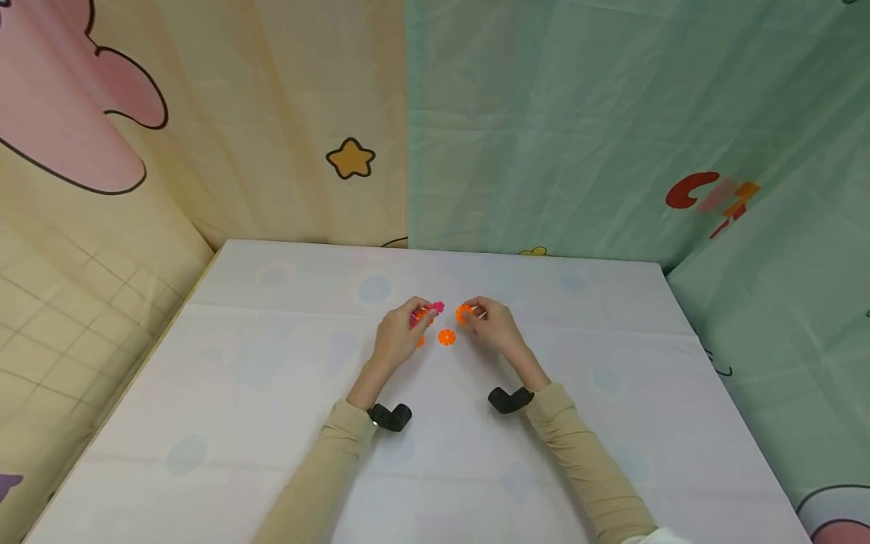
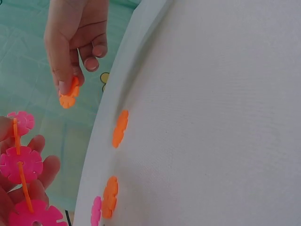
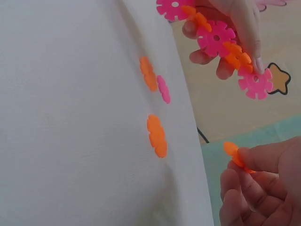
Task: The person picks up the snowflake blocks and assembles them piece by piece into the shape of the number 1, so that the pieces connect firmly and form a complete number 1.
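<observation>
While the left grip (image 1: 397,332) holds a chain (image 3: 224,33) of notched, flower-shaped plastic discs, three pink and two orange, slotted crosswise, the right grip (image 1: 496,329) pinches a single orange disc (image 1: 463,313), near but apart. Two loose orange discs (image 3: 156,136) and one loose pink disc (image 3: 163,89) lie flat on the creased white bench (image 1: 272,363).

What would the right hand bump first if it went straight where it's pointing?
Probably the pink flower ending the chain in the left hand, but depth there is unclear.
</observation>
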The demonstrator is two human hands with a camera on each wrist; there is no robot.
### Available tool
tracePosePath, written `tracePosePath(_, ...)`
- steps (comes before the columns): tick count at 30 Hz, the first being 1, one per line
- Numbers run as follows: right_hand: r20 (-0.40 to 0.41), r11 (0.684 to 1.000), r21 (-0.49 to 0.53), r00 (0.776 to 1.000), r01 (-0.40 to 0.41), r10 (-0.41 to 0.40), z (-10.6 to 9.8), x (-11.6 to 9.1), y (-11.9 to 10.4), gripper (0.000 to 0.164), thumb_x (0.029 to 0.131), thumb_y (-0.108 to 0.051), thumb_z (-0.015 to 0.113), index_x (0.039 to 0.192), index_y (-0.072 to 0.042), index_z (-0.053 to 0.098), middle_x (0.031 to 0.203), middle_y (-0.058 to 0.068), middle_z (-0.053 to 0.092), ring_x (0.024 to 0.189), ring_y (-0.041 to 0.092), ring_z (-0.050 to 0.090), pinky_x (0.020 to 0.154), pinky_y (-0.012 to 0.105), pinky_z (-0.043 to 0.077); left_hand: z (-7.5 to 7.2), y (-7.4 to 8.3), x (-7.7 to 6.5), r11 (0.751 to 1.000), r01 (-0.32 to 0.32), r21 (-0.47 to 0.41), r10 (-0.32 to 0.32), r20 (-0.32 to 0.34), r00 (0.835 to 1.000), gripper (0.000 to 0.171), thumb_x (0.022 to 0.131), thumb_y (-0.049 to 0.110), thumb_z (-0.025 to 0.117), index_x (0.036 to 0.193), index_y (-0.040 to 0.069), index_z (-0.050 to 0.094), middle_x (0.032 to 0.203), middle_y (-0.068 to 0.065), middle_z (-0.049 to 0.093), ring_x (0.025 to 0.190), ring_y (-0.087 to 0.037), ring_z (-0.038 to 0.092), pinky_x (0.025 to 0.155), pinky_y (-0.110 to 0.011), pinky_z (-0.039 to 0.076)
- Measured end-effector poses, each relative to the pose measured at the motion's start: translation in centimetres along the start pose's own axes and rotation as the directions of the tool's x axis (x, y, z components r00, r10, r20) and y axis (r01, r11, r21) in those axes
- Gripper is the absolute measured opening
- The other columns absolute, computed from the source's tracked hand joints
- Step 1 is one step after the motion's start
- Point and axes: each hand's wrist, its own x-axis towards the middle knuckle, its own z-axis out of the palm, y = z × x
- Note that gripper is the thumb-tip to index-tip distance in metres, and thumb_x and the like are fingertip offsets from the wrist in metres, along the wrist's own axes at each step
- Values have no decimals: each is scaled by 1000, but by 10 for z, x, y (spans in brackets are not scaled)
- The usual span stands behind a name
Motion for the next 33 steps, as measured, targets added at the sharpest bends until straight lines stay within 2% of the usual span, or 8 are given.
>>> tracePosePath(7,-44,998,50,999,27,-25,-4,0,-10,26,93,-16,63,117,-7,65,83,13,62,66,30,63,54,22,43,-1,4,0,999,6,-47,-5,20,1000,24,96,28,58,111,10,64,83,-4,69,60,-14,52,52,-24,39)
tracePosePath(12,-61,994,94,996,64,-58,-7,-1,-15,27,93,-17,62,118,-6,66,88,19,64,71,37,64,53,21,43,0,4,0,999,12,-49,-11,24,1000,23,95,29,59,109,11,64,80,-4,66,59,-14,54,51,-23,39)
tracePosePath(22,-92,980,181,994,83,-67,-9,-6,-22,28,94,-15,61,119,-6,65,94,25,65,73,42,62,55,18,46,4,7,-1,999,17,-31,-16,30,999,24,95,31,59,110,12,65,78,-3,65,58,-13,53,51,-24,41)
tracePosePath(33,-87,976,192,993,101,-85,-9,-11,-27,27,95,-16,60,119,-6,66,92,24,66,73,44,60,54,18,44,7,7,-5,1000,-18,-14,18,16,1000,21,95,32,60,103,14,66,79,0,67,62,-14,50,54,-22,40)
